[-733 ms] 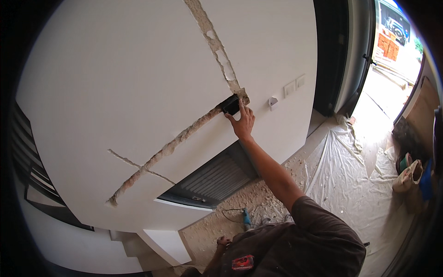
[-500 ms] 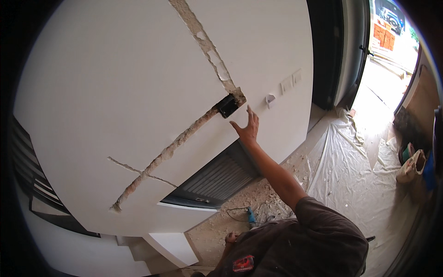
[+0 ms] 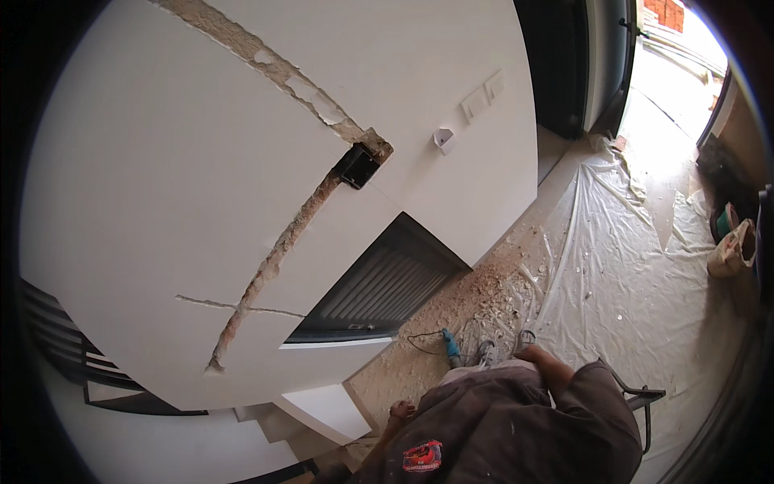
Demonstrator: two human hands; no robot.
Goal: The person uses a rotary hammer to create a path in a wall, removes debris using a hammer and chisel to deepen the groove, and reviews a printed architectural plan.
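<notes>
My right hand [image 3: 529, 352] is lowered beside my right thigh, close to my shoe; its fingers cannot be made out. At my left side hangs my left hand [image 3: 402, 409], small in view with its fingers curled; whatever they may hold is hidden. A black square wall box [image 3: 358, 166] sits in a chopped recess in the white wall [image 3: 201, 177], apart from both hands. One rough channel [image 3: 278, 250] runs down from the box and a wider one [image 3: 266, 60] runs up from it. A small white fitting [image 3: 444, 140] projects from the wall nearby.
A blue corded power tool [image 3: 450, 345] lies among rubble [image 3: 492, 298] by my feet. Plastic sheeting [image 3: 597, 266] covers the floor. A black metal frame [image 3: 641, 397] stands behind my right side. A dark louvred opening [image 3: 379, 278] is low in the wall; a bag [image 3: 732, 248] stands far right.
My right hand has come down from beside the black wall box to my right thigh. The view has shifted, with the wall box now farther left. My left hand stays low at my side.
</notes>
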